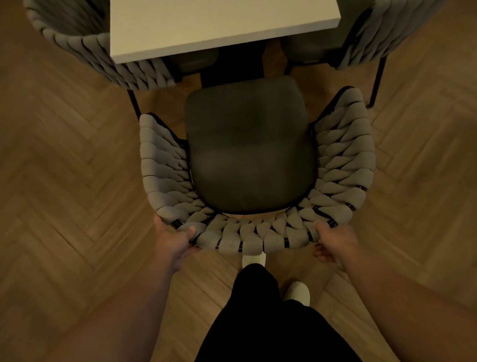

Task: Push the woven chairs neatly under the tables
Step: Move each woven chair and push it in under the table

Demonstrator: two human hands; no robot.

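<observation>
While the woven chair [254, 179] is standing out on the floor, square to the table [218, 14] with the front of its seat close to the near edge but not yet under the top, it is being held by its back rim from behind. The left hand [173, 243] is being wrapped round the rim's left corner, with the thumb laid over the weave and the fingers tucked beneath, out of view. The right hand [336, 241] is being closed on the right corner in the same way, thumb on top and fingers curled under.

The two grips are being kept well apart and level, presumably so that the chair can be driven straight forward without twisting.

The wraparound back is being formed by thick, soft-looking grey straps [344, 158] looped over a thin black frame, bars of which are showing between the loops. The seat pad [247, 128] is dark, smooth and rounded at its corners.

Beyond it, the table top is showing as a plain pale slab with a square edge, carried on a dark base [231, 70]. A left neighbour [87, 47] and a right neighbour [407, 21] of the same weave are being seen already tucked partly under the table's sides, leaving the gap into which this chair is probably being aimed.

Everything is being borne by a herringbone wooden floor [45, 167]. Black trousers [260, 322] and pale shoes [297, 292] are showing below, one foot being placed just behind the rim.
</observation>
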